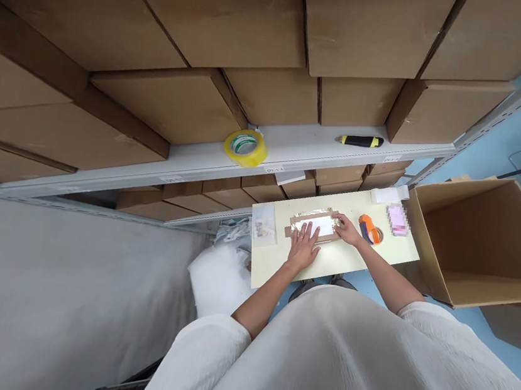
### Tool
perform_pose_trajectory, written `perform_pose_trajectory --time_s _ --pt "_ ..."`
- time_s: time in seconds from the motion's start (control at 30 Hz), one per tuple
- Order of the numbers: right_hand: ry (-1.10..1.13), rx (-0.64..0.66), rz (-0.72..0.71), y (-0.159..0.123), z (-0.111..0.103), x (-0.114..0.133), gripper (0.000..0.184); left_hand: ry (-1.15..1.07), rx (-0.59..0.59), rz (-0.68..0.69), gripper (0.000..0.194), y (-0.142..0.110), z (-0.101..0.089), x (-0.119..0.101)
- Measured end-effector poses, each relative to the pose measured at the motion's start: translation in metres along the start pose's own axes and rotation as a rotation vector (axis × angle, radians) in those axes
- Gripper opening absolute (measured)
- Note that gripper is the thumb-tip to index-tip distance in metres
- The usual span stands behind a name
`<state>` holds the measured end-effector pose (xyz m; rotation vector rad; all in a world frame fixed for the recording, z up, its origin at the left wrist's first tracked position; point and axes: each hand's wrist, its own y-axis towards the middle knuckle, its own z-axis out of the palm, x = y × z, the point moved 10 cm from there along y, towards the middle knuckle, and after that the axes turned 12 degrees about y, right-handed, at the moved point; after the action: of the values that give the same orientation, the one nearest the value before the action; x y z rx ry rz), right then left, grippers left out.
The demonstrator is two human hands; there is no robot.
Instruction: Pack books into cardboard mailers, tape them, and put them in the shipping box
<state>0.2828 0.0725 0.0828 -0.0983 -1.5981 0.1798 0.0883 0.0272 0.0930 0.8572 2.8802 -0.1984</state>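
A small flat cardboard box (315,225) lies on the cream-coloured table, with shiny clear tape along its edges and a white sheet or label (325,228) on top. My left hand (303,246) rests flat on the box's left part, its fingers spread over the white surface. At the right end, my right hand (347,230) has its fingers bent around the box's edge and corner. An orange tape dispenser (370,229) lies just right of that hand. To the left of the box is a clear plastic bag (264,224) with small items inside that I cannot make out.
Large cartons (263,18) fill the shelf (305,140) ahead, where a yellow tape roll (246,148) and a utility knife (360,141) lie. An open cardboard box (487,242) stands right of the table (328,261). White packing material (219,275) is at the left.
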Motion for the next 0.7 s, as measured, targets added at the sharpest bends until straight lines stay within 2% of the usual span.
perform_pose_trajectory --time_s 0.1,0.2,0.33,0.47,0.57,0.7 --pt "0.032 -0.032 0.034 -0.007 -0.008 -0.004 0.044 0.046 0.023 0.013 0.081 0.0 0.005 0.0" --pt "-0.024 -0.132 0.089 -0.019 -0.031 -0.014 0.045 0.072 0.042 0.031 0.084 -0.001 0.005 0.001" --pt "-0.325 -0.323 0.146 -0.043 -0.084 -0.022 0.031 0.096 0.059 0.033 0.084 -0.002 0.004 0.001" --pt "-0.687 -0.383 0.283 -0.065 -0.123 -0.035 0.023 0.107 0.071 0.029 0.085 -0.002 0.003 0.0" --pt "-0.813 -0.369 0.376 -0.075 -0.133 -0.05 0.025 0.112 0.076 0.027 0.087 -0.002 0.002 0.0" --pt "-0.822 -0.352 0.419 -0.079 -0.132 -0.067 0.022 0.112 0.095 0.027 0.089 -0.002 0.002 0.0"
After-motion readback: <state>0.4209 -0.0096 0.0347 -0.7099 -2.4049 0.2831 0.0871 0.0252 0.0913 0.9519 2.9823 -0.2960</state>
